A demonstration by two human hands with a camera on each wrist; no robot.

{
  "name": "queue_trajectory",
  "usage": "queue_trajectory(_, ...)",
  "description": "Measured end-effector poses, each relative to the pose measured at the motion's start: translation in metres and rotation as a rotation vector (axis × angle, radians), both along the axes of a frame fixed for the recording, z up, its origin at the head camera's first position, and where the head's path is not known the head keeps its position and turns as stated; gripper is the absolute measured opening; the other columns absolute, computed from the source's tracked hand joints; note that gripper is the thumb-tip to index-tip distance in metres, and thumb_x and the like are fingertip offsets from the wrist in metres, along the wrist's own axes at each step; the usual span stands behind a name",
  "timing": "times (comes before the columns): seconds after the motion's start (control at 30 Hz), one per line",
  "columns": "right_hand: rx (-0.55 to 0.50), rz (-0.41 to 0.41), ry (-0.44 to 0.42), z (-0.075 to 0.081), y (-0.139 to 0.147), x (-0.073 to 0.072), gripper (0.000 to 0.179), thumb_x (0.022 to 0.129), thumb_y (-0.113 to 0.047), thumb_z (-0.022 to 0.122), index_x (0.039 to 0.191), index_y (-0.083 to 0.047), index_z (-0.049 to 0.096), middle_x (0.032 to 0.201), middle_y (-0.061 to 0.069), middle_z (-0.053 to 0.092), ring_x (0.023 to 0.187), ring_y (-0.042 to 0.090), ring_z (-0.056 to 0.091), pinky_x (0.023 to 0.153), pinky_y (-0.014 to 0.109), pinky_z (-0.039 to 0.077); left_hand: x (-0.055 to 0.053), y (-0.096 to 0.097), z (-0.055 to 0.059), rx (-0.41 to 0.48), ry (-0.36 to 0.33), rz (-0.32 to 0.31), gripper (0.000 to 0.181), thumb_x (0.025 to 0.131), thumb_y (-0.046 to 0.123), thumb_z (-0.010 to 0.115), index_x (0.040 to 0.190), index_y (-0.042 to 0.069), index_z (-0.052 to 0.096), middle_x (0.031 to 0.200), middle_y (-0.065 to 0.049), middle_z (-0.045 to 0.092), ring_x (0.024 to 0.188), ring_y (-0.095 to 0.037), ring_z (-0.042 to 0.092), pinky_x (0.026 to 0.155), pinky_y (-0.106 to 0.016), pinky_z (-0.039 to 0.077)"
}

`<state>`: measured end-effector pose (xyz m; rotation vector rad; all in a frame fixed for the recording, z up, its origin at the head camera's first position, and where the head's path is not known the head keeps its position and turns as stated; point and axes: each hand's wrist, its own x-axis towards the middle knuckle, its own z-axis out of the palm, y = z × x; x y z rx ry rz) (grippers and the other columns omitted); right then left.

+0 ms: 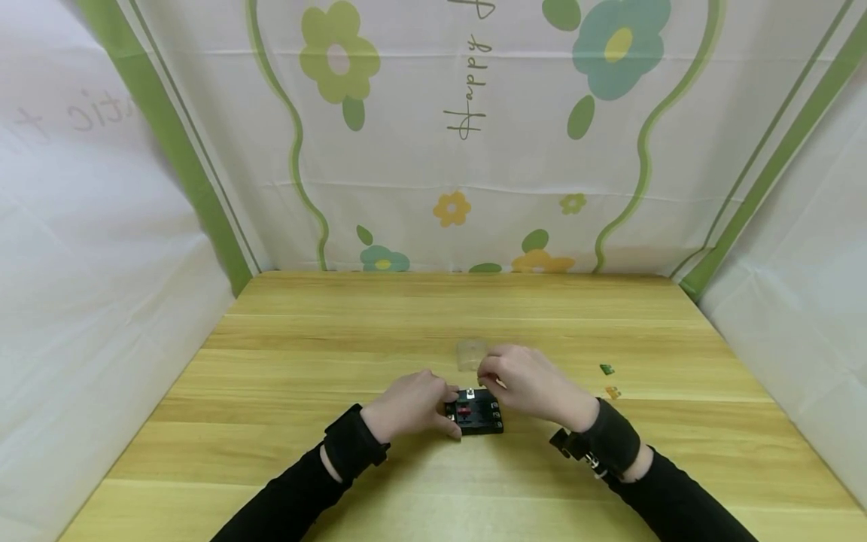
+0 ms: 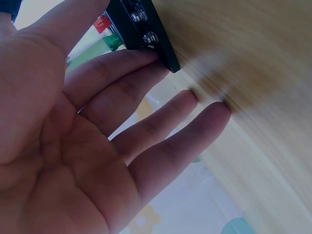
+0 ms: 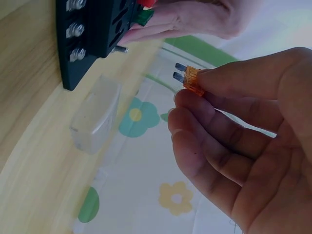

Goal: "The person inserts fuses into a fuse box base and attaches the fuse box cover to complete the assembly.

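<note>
A black fuse box (image 1: 482,421) lies on the table, with screw terminals along its edge. A red blade fuse (image 3: 146,2) and a green blade fuse (image 3: 144,17) sit in it. My left hand (image 1: 409,406) grips the box's left end between thumb and fingers; its other two fingers extend past the box in the left wrist view. Just off the box's far right corner, my right hand (image 1: 531,384) pinches an orange blade fuse (image 3: 193,80) between thumb and forefinger. The two metal prongs point away from the fingertips, toward the box.
A clear plastic cover (image 1: 470,354) rests on the table behind the fuse box. To the right lie loose green fuses (image 1: 606,369) and orange fuses (image 1: 612,392). The wooden table (image 1: 339,316) meets white printed cloth walls (image 1: 406,150) at its back and sides.
</note>
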<state>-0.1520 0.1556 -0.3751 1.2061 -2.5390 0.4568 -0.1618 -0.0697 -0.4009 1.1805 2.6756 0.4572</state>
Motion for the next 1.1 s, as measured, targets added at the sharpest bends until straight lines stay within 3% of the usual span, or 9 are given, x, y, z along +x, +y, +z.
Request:
queue_trajectory(0.17, -0.008, 0.035, -0.016, 0.002, -0.003, 0.003, 0.005, 0.085, -0.005, 0.073, 0.087, -0.010, 0.075, 0.083, -0.003, 0.065, 0.069, 0.005, 0.059, 0.061, 0.021, 0.049, -0.001, 0.000, -0.002, 0.012, -0.005, 0.002, 0.048, 0.077, 0.042, 0.083, 0.110, 0.010, 0.076, 0.109, -0.006, 0.071, 0.056, 0.000, 0.048, 0.060, -0.018, 0.041)
queue_trajectory(0.3, -0.010, 0.054, -0.038, 0.003, -0.005, 0.007, 0.005, 0.086, -0.006, 0.072, 0.088, -0.009, 0.075, 0.083, -0.003, 0.065, 0.069, 0.004, 0.058, 0.061, 0.021, 0.048, -0.001, 0.000, -0.003, 0.018, -0.008, 0.002, 0.044, 0.077, 0.042, 0.083, 0.107, 0.011, 0.077, 0.086, 0.000, 0.072, 0.052, -0.002, 0.039, 0.056, -0.018, 0.037)
queue_trajectory(0.5, -0.005, 0.070, -0.058, 0.003, -0.007, 0.010, 0.005, 0.086, -0.006, 0.073, 0.088, -0.010, 0.076, 0.082, -0.005, 0.064, 0.066, 0.002, 0.054, 0.059, 0.019, 0.045, -0.001, -0.001, -0.003, 0.014, -0.005, -0.005, 0.048, 0.077, 0.042, 0.083, 0.113, 0.010, 0.076, 0.083, 0.001, 0.071, 0.049, -0.002, 0.035, 0.054, -0.018, 0.035)
queue_trajectory(0.63, 0.006, 0.099, -0.090, 0.004, -0.009, 0.012, 0.006, 0.085, -0.007, 0.074, 0.087, -0.012, 0.075, 0.081, -0.007, 0.062, 0.066, -0.001, 0.051, 0.058, 0.018, 0.044, 0.000, -0.002, -0.002, 0.023, -0.012, -0.015, 0.045, 0.078, 0.040, 0.082, 0.113, 0.012, 0.076, 0.059, 0.009, 0.052, 0.048, -0.002, 0.033, 0.052, -0.018, 0.033)
queue_trajectory(0.8, 0.008, 0.137, -0.111, 0.002, -0.011, 0.014, 0.007, 0.086, -0.007, 0.073, 0.087, -0.013, 0.076, 0.080, -0.007, 0.062, 0.066, -0.001, 0.053, 0.060, 0.016, 0.044, 0.000, -0.002, -0.003, 0.043, -0.009, -0.028, 0.036, 0.078, 0.039, 0.083, 0.104, 0.014, 0.077, 0.058, 0.012, 0.045, 0.048, -0.002, 0.034, 0.051, -0.018, 0.030)
queue_trajectory(1.1, 0.023, 0.150, -0.139, -0.006, -0.018, 0.015, 0.007, 0.087, -0.007, 0.073, 0.088, -0.013, 0.077, 0.080, -0.006, 0.063, 0.067, -0.002, 0.055, 0.061, 0.015, 0.045, -0.001, -0.002, -0.003, 0.042, -0.009, -0.029, 0.031, 0.078, 0.039, 0.082, 0.099, 0.017, 0.078, 0.067, 0.015, 0.052, 0.049, -0.002, 0.038, 0.050, -0.018, 0.030)
